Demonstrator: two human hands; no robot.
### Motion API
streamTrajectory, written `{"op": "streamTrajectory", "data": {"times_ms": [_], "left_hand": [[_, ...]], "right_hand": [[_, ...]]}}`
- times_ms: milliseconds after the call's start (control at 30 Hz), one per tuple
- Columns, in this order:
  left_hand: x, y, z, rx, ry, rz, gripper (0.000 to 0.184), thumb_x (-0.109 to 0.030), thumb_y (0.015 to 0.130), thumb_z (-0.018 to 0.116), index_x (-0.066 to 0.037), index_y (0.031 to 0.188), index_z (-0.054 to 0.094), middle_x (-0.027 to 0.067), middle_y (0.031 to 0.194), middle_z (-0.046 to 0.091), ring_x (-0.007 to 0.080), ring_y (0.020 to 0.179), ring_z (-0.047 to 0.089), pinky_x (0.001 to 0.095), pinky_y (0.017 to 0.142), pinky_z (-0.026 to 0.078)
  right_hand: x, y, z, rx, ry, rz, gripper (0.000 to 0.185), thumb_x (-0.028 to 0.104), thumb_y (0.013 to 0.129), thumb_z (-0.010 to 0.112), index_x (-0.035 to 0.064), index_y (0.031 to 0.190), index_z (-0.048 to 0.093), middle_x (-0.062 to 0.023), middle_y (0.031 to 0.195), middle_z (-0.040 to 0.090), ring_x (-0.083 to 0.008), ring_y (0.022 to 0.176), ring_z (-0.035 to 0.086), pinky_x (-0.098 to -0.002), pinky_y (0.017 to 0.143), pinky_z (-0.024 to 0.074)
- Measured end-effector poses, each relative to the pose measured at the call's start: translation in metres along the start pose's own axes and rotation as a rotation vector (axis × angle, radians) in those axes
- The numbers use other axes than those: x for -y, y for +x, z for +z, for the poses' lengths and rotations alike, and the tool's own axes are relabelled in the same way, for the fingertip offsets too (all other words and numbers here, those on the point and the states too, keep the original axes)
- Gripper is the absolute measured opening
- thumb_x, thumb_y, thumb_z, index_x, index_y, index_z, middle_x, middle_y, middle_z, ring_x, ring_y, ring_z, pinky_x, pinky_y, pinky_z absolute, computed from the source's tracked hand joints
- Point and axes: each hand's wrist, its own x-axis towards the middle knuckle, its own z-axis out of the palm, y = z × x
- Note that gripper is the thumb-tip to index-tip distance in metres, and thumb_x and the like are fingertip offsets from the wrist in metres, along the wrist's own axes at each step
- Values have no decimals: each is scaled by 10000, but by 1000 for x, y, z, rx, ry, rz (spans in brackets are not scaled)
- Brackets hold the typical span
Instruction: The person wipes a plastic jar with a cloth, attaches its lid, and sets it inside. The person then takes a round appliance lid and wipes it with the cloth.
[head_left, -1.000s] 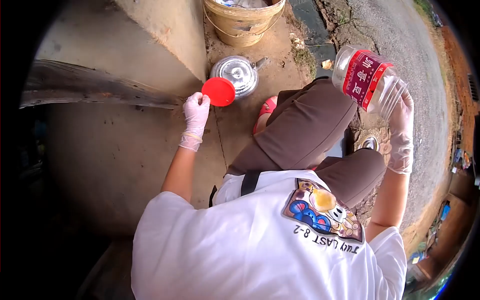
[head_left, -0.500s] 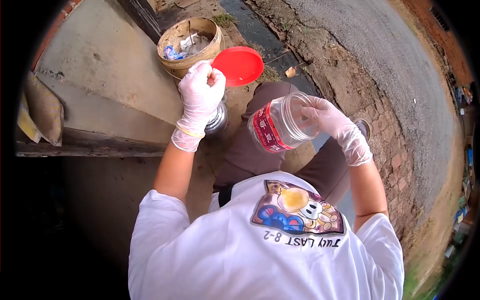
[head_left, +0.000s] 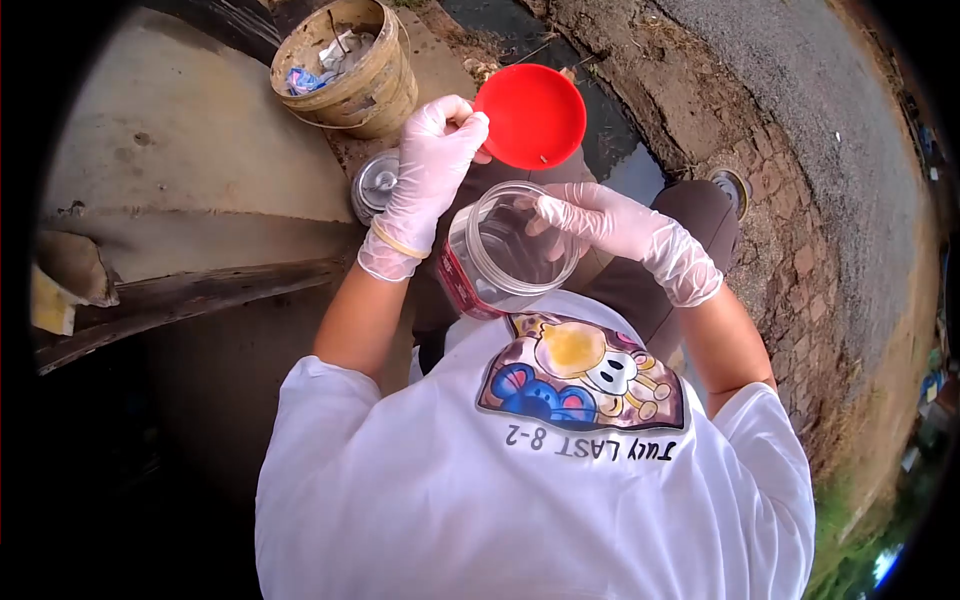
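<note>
My gloved left hand (head_left: 440, 150) pinches the edge of a round red lid (head_left: 532, 116), its face turned toward me. A small speck sits near the lid's lower rim. My gloved right hand (head_left: 608, 222) grips a clear plastic jar (head_left: 520, 245) by its rim, thumb at the mouth. The jar is tilted with its open mouth up toward me, and its red label shows only partly on the left side. Lid and jar are apart, the lid above the mouth. Nothing shows inside the jar.
A dirty bucket (head_left: 365, 85) with wrappers in it stands at the upper left. Beside my left wrist is a clear, silvery-topped container (head_left: 376, 184). A wooden beam (head_left: 200, 300) runs along the left. A wet ditch (head_left: 600, 120) and a grey road (head_left: 800, 120) lie beyond my legs.
The jar has come closer to my body and turned, so its mouth faces up and the label has swung away. The lid has shifted right, now over the jar. My view has shifted too.
</note>
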Motion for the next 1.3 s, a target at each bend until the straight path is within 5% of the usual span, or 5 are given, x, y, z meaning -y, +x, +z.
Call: {"op": "streamTrajectory", "data": {"times_ms": [233, 367, 567, 900, 1300], "left_hand": [[2, -10, 20, 110, 53, -76, 98, -51, 894, 618, -24, 800, 615, -27, 740, 591, 37, 625, 567, 199, 558, 515], [2, -13, 23, 208, -18, -129, 125, -35, 888, 605, -24, 764, 588, -18, 726, 599, 47, 612, 578, 206, 562, 504], [0, -15, 30, 299, -19, -190, 155, -47, 892, 605, -29, 739, 585, -20, 707, 602, 53, 624, 595, 212, 574, 494], [0, -19, 27, 74, 62, 0, 257, -289, 962, 568, -49, 1024, 633, 41, 971, 645, 119, 795, 630, 271, 672, 521], [19, -8, 29, 253, -20, -244, 308, -152, 930, 562, -25, 1208, 527, 79, 1082, 568, 116, 869, 560, 251, 806, 495]], "right_hand": [[-28, -14, -24, 63, 90, -166, 719, 618, 943, 443, 32, 1355, 499, -97, 1169, 654, -144, 938, 649, -260, 775, 507], [-36, -18, -44, -83, 61, -256, 1011, 648, 734, 722, 38, 1452, 355, -131, 1342, 541, -215, 1219, 526, -368, 1046, 405], [-19, 5, -22, -202, 346, -701, 1216, 690, 632, 758, 59, 1514, 208, -165, 1492, 365, -275, 1356, 402, -398, 1128, 319], [-16, -1, -8, -470, 375, -782, 860, 481, 777, 741, 82, 1440, 364, -95, 1298, 550, -191, 1177, 524, -331, 1007, 429], [33, -27, 32, -221, -928, -745, 875, 422, 650, 834, 122, 1387, 471, -198, 1343, 450, -380, 1186, 466, -446, 1007, 395]]}}
